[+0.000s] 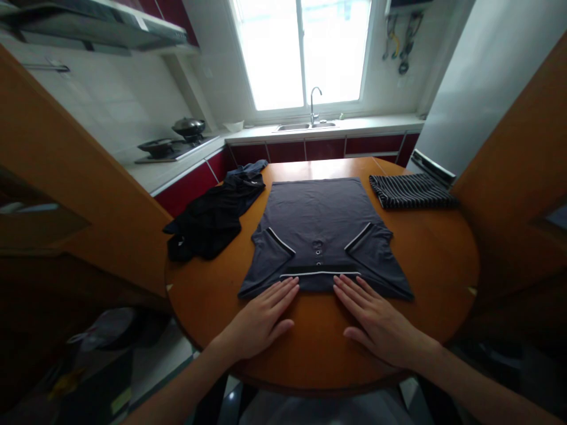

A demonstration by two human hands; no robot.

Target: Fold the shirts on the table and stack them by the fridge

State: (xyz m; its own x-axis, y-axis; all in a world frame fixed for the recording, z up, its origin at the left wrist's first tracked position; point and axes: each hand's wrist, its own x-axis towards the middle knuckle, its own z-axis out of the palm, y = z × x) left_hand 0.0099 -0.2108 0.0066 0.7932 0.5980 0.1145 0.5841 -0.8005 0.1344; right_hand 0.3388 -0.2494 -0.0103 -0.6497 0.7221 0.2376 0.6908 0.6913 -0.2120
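A dark grey polo shirt (321,212) lies spread on the round wooden table (310,348), buttons up, its collar toward me and its hem toward the window. Both short sleeves, edged in black and white, are folded inward over the front. My left hand (266,316) lies flat with its fingertips on the collar edge, left of centre. On the right part of the same edge rest the fingertips of my right hand (372,316), fingers stretched out. Neither hand grips anything.
Crumpled dark clothes (212,218) lie at the table's left edge. A folded black-and-white striped cloth (411,192) sits at the back right. Beyond are a counter with a sink (295,127), and a stove with a lidded pot (189,127) and a pan (156,146).
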